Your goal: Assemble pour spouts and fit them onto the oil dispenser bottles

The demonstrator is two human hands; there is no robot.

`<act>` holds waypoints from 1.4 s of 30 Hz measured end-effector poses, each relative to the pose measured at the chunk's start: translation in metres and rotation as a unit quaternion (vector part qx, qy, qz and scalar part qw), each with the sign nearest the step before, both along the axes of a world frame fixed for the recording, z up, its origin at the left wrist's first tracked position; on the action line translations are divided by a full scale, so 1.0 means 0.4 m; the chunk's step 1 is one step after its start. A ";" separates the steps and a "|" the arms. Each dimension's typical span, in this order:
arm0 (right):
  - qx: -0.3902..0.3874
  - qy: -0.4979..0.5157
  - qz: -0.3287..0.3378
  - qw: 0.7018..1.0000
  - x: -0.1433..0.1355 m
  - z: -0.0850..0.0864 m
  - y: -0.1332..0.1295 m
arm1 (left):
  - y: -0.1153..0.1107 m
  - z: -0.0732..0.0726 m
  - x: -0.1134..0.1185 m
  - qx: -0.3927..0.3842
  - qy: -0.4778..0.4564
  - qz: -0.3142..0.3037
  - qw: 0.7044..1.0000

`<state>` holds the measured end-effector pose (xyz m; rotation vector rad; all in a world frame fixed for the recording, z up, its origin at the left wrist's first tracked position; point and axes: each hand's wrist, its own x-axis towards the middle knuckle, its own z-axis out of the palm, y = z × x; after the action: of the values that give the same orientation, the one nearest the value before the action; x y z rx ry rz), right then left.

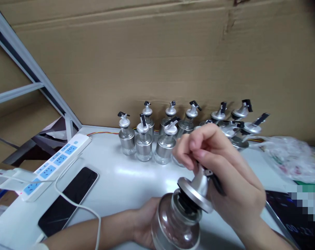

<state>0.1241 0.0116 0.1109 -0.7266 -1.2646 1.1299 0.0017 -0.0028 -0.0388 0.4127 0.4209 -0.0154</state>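
Near the front edge, a glass bottle [175,225] with a metal band is tilted to the right. My left hand [147,220] is wrapped round its left side, the fingers partly hidden behind it. Above, my right hand [225,173] grips a silver pourer stopper [195,192] with a black lever, thumb and index finger pinched at its spout. The stopper's black seal sits at the bottle's mouth; how deep it goes in I cannot tell. Several similar bottles [144,144] with pourer tops stand in rows behind my hands.
On the left of the white table [108,177] lie a power strip [56,166], a black phone [69,201] and a white cable [79,206]. Plastic bags [295,158] and a dark-screened device [290,215] are on the right. A cardboard wall [157,62] rises behind.
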 end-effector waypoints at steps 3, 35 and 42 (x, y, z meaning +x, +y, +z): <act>0.040 -0.018 -0.031 0.999 0.006 0.001 -0.005 | 0.001 0.008 -0.002 0.003 0.024 -0.010 1.000; 0.253 -0.334 -0.217 0.882 0.140 0.036 0.013 | -0.008 -0.077 -0.014 -0.083 -0.016 0.019 0.996; 0.268 -0.359 -0.196 0.872 0.121 0.035 0.023 | -0.001 -0.069 -0.010 -0.080 -0.024 0.001 0.997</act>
<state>0.1727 0.0207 0.1247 -0.9491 -1.8356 0.1160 -0.0025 -0.0033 -0.0663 0.2551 0.3707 -0.0362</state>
